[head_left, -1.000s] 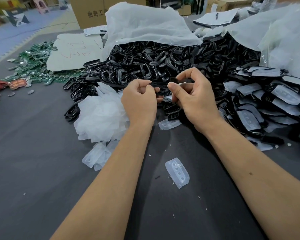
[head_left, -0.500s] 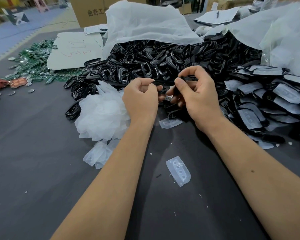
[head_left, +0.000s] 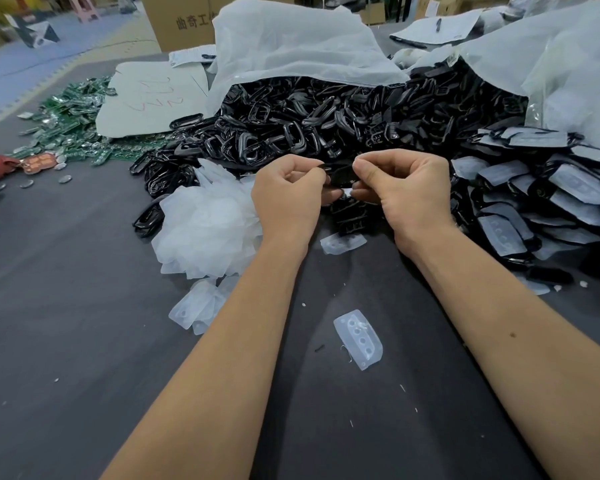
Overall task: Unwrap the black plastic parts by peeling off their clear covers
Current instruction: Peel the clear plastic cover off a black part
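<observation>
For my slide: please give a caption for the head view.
Both hands, left and right, pinch one black part above the dark table.

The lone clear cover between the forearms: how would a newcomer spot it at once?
Start at the dark grey table and look between the two forearms, nearer the camera than both hands. The clear cover lies flat there alone, with a row of round holes, apart from the heaped covers on the left.

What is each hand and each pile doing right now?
Left hand: pinching the black part.
Right hand: pinching the black part.
Black part: held between both hands.
Loose cover: lying flat on the table.
Cover heap: piled by the left hand.
Covered parts: stacked, still wrapped.
</observation>
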